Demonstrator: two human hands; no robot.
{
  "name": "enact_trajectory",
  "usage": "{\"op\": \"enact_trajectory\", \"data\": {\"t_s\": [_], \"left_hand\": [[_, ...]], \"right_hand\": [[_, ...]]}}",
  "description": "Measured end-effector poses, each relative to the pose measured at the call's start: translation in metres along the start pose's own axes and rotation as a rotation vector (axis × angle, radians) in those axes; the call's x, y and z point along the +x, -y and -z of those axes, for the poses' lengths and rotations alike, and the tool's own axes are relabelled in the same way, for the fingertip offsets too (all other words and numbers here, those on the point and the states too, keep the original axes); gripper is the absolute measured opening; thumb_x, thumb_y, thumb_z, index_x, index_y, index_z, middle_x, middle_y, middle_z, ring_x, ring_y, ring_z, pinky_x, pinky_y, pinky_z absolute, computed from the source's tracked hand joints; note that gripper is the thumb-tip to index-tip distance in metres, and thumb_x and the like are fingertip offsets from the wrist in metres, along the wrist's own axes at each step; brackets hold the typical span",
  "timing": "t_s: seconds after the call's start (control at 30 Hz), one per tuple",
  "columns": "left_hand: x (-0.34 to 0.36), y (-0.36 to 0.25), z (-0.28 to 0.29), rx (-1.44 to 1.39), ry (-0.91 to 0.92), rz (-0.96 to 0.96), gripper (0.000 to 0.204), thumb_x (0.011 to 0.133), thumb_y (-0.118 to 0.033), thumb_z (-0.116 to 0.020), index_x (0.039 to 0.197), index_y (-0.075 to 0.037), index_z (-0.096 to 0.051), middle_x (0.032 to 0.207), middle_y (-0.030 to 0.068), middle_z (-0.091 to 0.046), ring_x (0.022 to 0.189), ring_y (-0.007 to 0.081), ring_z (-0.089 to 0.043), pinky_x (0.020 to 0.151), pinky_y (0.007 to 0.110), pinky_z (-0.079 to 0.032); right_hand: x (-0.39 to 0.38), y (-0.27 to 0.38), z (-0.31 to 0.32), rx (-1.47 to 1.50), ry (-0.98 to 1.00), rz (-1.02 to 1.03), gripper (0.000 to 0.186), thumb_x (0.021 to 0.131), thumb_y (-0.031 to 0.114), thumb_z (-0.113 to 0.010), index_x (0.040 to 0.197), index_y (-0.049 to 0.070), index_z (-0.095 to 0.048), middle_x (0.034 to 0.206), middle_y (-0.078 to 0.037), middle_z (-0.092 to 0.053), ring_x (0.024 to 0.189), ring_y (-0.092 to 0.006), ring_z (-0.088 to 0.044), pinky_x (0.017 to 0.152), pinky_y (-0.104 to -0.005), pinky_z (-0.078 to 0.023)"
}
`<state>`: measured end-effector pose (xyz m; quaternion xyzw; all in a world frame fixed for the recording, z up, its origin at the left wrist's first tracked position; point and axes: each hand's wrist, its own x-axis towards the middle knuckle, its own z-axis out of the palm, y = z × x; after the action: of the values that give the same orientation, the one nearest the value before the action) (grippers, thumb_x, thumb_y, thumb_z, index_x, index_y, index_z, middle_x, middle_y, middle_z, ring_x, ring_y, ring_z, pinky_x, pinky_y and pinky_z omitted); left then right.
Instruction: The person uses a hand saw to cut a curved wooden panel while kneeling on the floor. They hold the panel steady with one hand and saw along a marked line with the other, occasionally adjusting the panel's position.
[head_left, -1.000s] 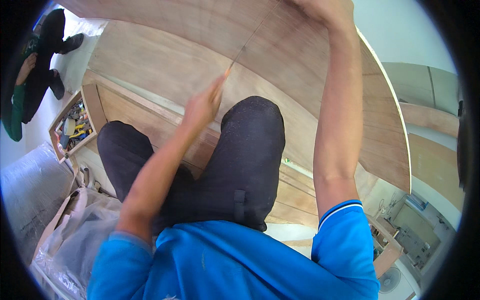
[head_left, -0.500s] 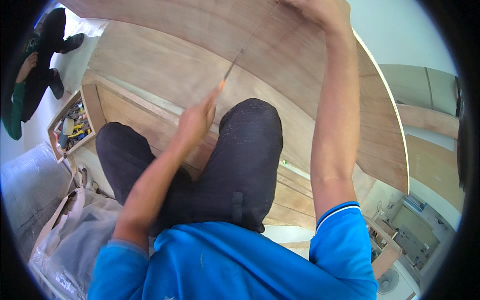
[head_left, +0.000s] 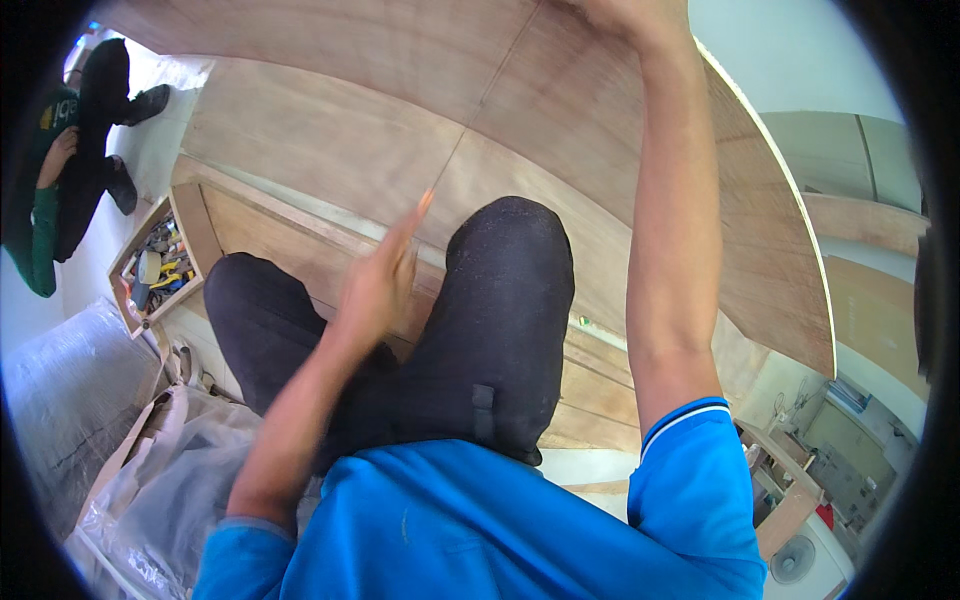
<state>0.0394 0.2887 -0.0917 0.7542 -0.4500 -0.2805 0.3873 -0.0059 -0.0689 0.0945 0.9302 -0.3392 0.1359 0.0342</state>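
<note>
My left hand (head_left: 375,295), a little blurred, is closed round the orange handle (head_left: 426,201) of a thin, straight tool seen nearly edge-on. It looks like a handsaw. Its narrow blade (head_left: 450,158) runs up and away to the lower edge of a large curved plywood panel (head_left: 590,100). From there a fine dark line continues across the panel toward the top of the picture. My right arm reaches up over the panel, and my right hand (head_left: 640,14) rests at its far part, with the fingertips cut off by the picture's edge.
Beneath the panel lies another pale wooden sheet (head_left: 300,115). At left stand a wooden box of hand tools (head_left: 160,262) and wrapped plastic bundles (head_left: 75,360). Another person (head_left: 60,170) in green and black is at the far left. A fan (head_left: 792,558) sits at the lower right.
My left hand has moved down and toward me, drawing the tool's handle away from the panel. My right hand stays at the panel's far part. The view has shifted slightly.
</note>
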Motion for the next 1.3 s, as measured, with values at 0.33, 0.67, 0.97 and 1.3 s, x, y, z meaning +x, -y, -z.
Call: {"op": "enact_trajectory", "data": {"t_s": [0.33, 0.67, 0.97, 1.3], "left_hand": [[0.074, -0.001, -0.04, -0.046, 0.036, 0.165, 0.054, 0.105, -0.01, -0.061, 0.158, -0.014, -0.051, 0.148, 0.0234, -0.063, 0.138, 0.0401, -0.06, 0.113, 0.044, -0.05], [0.114, 0.088, -0.086, 0.05, -0.12, 0.093, 0.056, 0.106, -0.015, -0.061, 0.158, -0.032, -0.051, 0.097, 0.0254, -0.074, 0.095, 0.0521, -0.07, 0.081, 0.056, -0.057], [-0.025, -0.037, 0.03, -0.033, 0.12, 0.233, 0.057, 0.103, -0.003, -0.06, 0.159, -0.012, -0.05, 0.158, 0.0202, -0.057, 0.149, 0.0349, -0.052, 0.123, 0.043, -0.041], [0.103, 0.071, -0.07, 0.019, -0.094, 0.048, 0.057, 0.105, -0.015, -0.061, 0.159, -0.03, -0.051, 0.094, 0.0286, -0.07, 0.089, 0.0513, -0.068, 0.081, 0.054, -0.054]], "right_hand": [[0.009, -0.009, -0.014, -0.012, 0.092, -0.024, 0.061, 0.086, 0.047, -0.084, 0.128, 0.005, -0.073, 0.126, -0.022, -0.075, 0.12, -0.0386, -0.07, 0.098, -0.0496, -0.056], [0.034, 0.017, -0.006, 0.025, 0.122, 0.005, 0.057, 0.087, 0.046, -0.084, 0.125, 0.005, -0.073, 0.124, -0.02, -0.076, 0.119, -0.0383, -0.07, 0.099, -0.0499, -0.056], [0.019, -0.009, -0.013, -0.005, 0.085, -0.019, 0.064, 0.087, 0.045, -0.084, 0.134, 0.005, -0.07, 0.13, -0.02, -0.074, 0.125, -0.0363, -0.068, 0.103, -0.0483, -0.055], [0.018, 0.007, -0.025, 0.066, 0.101, 0.014, 0.055, 0.086, 0.045, -0.085, 0.125, 0.007, -0.074, 0.128, -0.019, -0.075, 0.122, -0.0365, -0.069, 0.1, -0.0485, -0.056]]}}
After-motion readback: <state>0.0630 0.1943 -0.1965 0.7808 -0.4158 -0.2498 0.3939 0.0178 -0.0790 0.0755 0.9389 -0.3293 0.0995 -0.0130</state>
